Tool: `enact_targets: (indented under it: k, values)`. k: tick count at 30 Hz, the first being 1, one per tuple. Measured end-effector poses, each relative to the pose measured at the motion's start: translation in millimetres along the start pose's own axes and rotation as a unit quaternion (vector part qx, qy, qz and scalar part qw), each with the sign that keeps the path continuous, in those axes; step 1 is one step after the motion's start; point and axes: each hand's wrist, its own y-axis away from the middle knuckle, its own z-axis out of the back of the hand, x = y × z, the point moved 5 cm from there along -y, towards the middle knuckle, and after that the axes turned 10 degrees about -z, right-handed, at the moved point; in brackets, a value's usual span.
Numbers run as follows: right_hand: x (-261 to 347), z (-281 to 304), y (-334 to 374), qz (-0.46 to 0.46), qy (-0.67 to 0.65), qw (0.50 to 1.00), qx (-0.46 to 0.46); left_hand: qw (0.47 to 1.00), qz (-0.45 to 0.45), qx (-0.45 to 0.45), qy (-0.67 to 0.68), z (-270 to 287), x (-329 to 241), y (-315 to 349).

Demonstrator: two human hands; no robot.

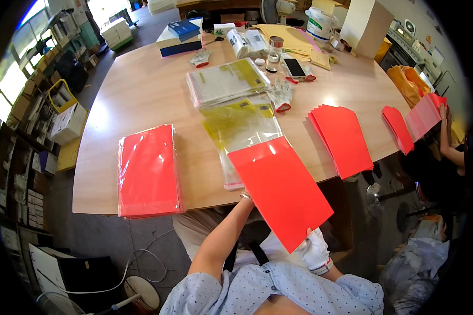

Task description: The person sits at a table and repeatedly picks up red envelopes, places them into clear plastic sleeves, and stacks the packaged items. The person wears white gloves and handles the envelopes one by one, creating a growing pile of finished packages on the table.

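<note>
A red sheet [281,194] slants across the front edge of the table. Its far end shines as if under clear film and overlaps a clear plastic bag [236,152]. My right hand [315,248], in a white glove, grips the sheet's near corner. My left hand [248,196] reaches under the sheet's left edge; its fingers are hidden. To the left lies a stack of red sheets in clear bags [148,173]. A fanned pile of red sheets [344,139] sits on the right. Beyond the sheet is a stack of clear bags [226,81].
White work gloves [282,95], a phone [295,68] and a glass jar [274,54] lie farther back. Blue boxes [183,32] stand at the far left. At the right, another person's hand [445,112] holds a red sheet beside a smaller red pile [398,129].
</note>
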Motion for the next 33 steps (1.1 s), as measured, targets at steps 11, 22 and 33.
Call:
enact_targets:
  k: [11, 22, 33]
  values:
    - [-24.6, 12.9, -105.3, -0.143, -0.134, 0.98, 0.028, 0.942, 0.318, 0.101, -0.015, -9.2, 55.0, 146.8]
    - [-8.1, -6.4, -58.6, -0.201, 0.031, 0.969, 0.144, 0.982, 0.166, -0.09, -0.024, 73.3, -13.2, 128.7]
    - [-8.0, -65.8, -36.8, 0.317, 0.751, 0.576, -0.054, 0.962, -0.063, 0.119, -0.239, -15.8, -129.6, 103.3]
